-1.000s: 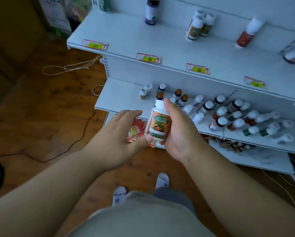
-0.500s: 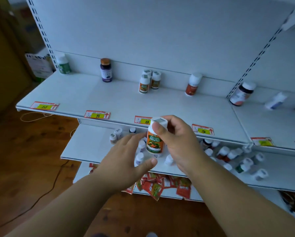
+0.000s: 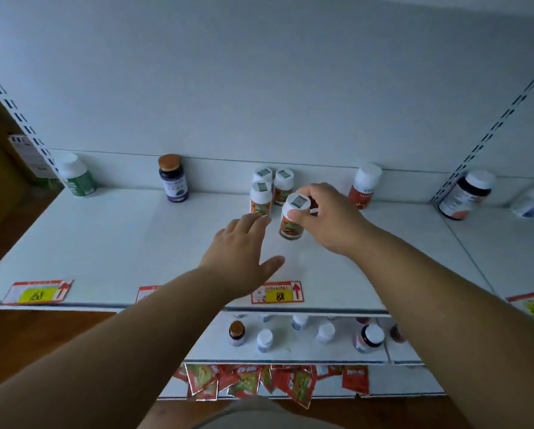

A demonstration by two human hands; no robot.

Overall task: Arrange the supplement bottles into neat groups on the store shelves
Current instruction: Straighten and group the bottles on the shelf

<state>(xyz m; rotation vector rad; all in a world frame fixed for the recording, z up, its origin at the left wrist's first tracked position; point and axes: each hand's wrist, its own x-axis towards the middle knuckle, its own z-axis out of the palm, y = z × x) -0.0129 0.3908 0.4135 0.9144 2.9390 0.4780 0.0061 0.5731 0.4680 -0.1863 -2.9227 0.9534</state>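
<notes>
The fingers (image 3: 313, 193) of the right hand (image 3: 330, 218) are curled round the white cap of an orange-labelled bottle (image 3: 292, 218), which is held tilted just above the upper shelf (image 3: 120, 236), or barely touching it; contact cannot be told. The left hand (image 3: 244, 246) is spread flat with straight fingers and nothing is gripped by it; its fingertips lie at the foot of the front bottle of a cluster of three matching bottles (image 3: 267, 188) standing upright near the back wall. The held bottle is placed just beside that cluster, on its right.

Further out, a green-labelled bottle (image 3: 77, 176), a dark bottle with a brown cap (image 3: 173, 178), a red-labelled bottle (image 3: 364, 188) and a large leaning bottle (image 3: 465, 195) are spaced well apart along the same shelf. On the lower shelf (image 3: 290, 351) more bottles (image 3: 369, 335) are left unsorted, and red sachets (image 3: 271, 382) are strewn below.

The task is judged to be at an early stage: one group of three is formed, a fourth is about to be added, and most of the stock is yet to be grouped.

Compared with half a second ago, the bottle has been carried from in front of the shelf edge to the cluster, the grip has been shifted to the cap, and the left hand has been moved off the bottle towards the group.
</notes>
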